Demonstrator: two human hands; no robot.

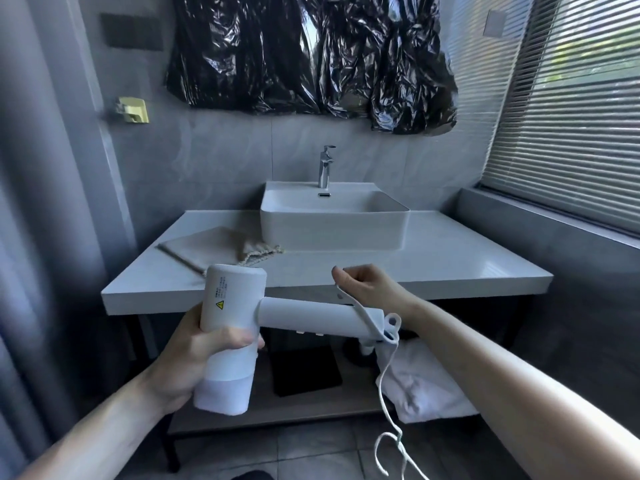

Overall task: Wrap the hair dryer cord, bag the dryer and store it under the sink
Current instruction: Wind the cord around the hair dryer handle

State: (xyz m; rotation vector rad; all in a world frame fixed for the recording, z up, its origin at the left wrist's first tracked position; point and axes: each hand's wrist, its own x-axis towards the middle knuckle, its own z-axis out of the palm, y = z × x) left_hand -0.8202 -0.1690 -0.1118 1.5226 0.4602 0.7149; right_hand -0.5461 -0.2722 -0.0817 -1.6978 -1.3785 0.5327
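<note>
My left hand (204, 355) grips the barrel of a white hair dryer (235, 306), held in front of the counter with its handle pointing right. My right hand (367, 285) is just above the handle and pinches the white cord (384, 386). The cord runs down across the handle's end and hangs in loose loops toward the floor. A beige drawstring bag (214, 245) lies flat on the counter's left side, beside the sink basin (332, 220).
The white counter (450, 268) carries the basin and a chrome faucet (325, 168). Below it an open shelf (298, 410) holds a dark flat object (304, 368) and folded white towels (422, 389). Black plastic covers the mirror. Window blinds fill the right wall.
</note>
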